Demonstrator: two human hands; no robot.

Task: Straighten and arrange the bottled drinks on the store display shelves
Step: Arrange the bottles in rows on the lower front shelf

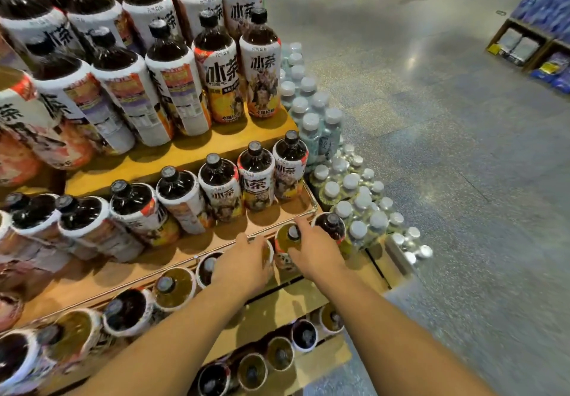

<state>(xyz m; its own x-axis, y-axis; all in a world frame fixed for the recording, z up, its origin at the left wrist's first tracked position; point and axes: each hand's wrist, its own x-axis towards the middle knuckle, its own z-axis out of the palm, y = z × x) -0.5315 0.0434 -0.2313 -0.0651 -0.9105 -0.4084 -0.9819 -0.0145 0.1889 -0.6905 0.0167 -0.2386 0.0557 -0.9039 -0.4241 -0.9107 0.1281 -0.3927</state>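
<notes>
Iced-tea bottles with white labels and black caps stand in rows on a stepped wooden display [197, 149]. On the third step down, my right hand [317, 250] grips a yellow-tea bottle [288, 237] near the right end, fingers curled round its shoulder. My left hand [246, 264] covers the top of the neighbouring bottle [267, 250] to its left, mostly hiding it. A dark-tea bottle [331, 226] stands just right of the gripped one, at the row's end.
A thin metal rail [154, 275] edges the step above my hands. Shrink-wrapped packs of clear bottles with silver caps [348, 192] are stacked on the floor at the display's right side. Grey store floor [447, 118] stretches right; other shelves stand far back.
</notes>
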